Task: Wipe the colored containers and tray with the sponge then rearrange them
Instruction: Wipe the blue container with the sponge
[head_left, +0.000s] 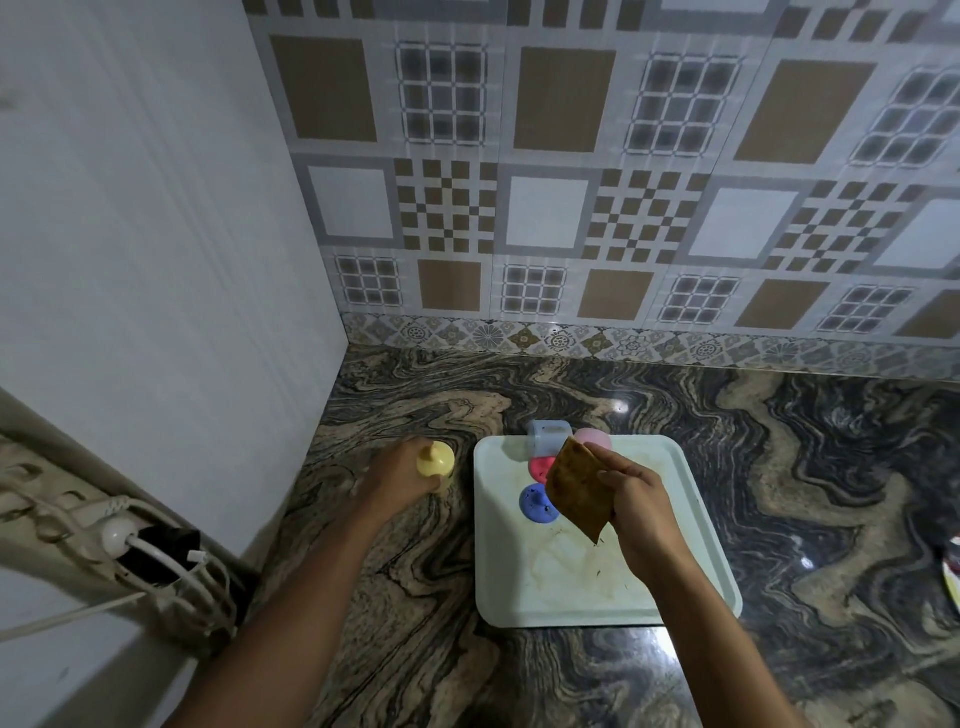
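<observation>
Containers (535, 501) crowd far edge of tray (519, 582).

We see a dark, swirl-veined stone countertop (779, 467) with small glossy light spots. At the far side it meets a wall of brown, grey and white geometric tiles (571, 156) above a floral border strip (571, 340). A plain white wall (156, 234) stands on the left, with a white plug (117, 538) and cables (200, 584) near its foot.
</observation>
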